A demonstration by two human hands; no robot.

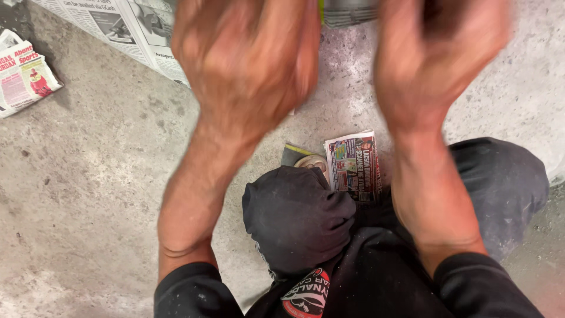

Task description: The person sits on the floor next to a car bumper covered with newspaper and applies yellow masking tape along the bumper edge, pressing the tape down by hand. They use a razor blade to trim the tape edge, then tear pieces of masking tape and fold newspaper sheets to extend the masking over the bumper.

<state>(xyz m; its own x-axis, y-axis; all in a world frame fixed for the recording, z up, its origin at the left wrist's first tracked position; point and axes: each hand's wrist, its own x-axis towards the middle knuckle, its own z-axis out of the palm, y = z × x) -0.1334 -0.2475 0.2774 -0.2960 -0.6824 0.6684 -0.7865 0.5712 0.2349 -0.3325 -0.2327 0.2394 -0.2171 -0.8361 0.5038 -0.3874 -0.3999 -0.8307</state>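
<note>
**Both hands raised and blurred over a concrete floor, newspaper pieces around**

Head view, looking straight down. The person sits low over a grey concrete floor [88, 176], knees bent, in dark trousers and dark sleeves.

Left hand [247, 59]: raised close to the camera, back of the hand toward the lens, heavily motion-blurred. Fingers appear curled inward, loosely fisted. Nothing can be made out inside it; cannot tell whether it grips anything.

Right hand [438, 50]: raised alongside, also blurred, back toward the lens, fingers bent over at the top of the frame. A dark patch sits at the fingers, but the blur hides whether it is a held thing or shadow. Cannot tell.

The two hands are apart, with a clear gap of floor showing between them; they do not touch.

Between the forearms, on the floor just beyond the left knee [297, 218], lies a folded newspaper piece [353, 165] with coloured print, flat. Touching its left edge is a small dark object with a yellowish band [300, 156], partly hidden by the knee; its kind is not readable.

Far edge of floor, behind the left hand: an open newspaper sheet [129, 29], spread flat. At the left edge: another folded newspaper [23, 76], well apart from the rest. At the top, between the hands: a grey ribbed item [347, 12], cut off by the frame.
</note>
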